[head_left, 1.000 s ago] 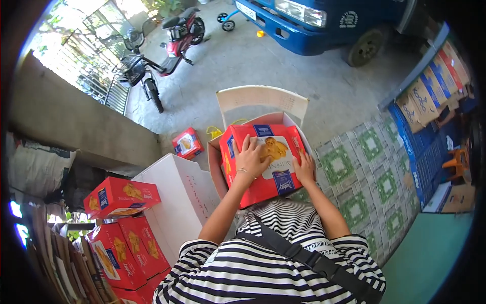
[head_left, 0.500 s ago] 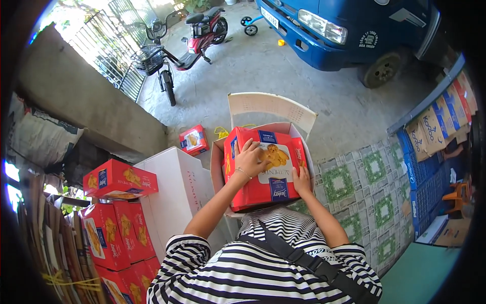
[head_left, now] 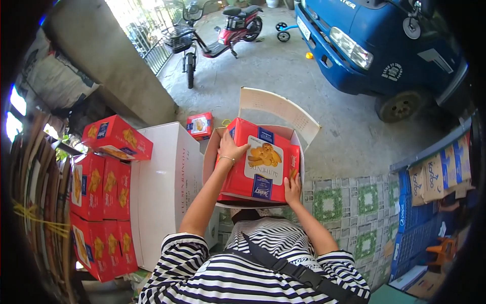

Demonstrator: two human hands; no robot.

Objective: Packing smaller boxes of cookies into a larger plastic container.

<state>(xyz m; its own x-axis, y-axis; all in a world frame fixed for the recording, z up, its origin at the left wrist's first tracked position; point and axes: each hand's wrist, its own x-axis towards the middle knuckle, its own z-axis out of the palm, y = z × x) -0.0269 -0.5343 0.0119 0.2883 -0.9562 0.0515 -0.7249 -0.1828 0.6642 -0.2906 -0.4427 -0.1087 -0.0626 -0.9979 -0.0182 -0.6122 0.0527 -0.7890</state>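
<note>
A large red biscuit box [head_left: 248, 169] with cookies pictured on its top sits, slightly turned, in an open carton [head_left: 208, 162]. My left hand [head_left: 232, 148] is on the box's left edge, its thumb across the top and its fingertips over the side. At the right edge, my right hand [head_left: 292, 189] is pressed along the box near its lower corner. Another red box face [head_left: 293, 161] shows beside it. The carton's floor is hidden.
Left of the carton, red biscuit boxes [head_left: 91, 187] are stacked by a tall white carton [head_left: 162, 177]. A smaller red box [head_left: 199, 125] lies beyond. A pale curved chair back [head_left: 277, 105] rises behind the carton. Farther off stand an electric bike [head_left: 217, 48] and blue truck [head_left: 349, 48].
My left hand has slid from the top of the biscuit box to its left edge. My right hand stays near the right edge. The whole view has turned somewhat.
</note>
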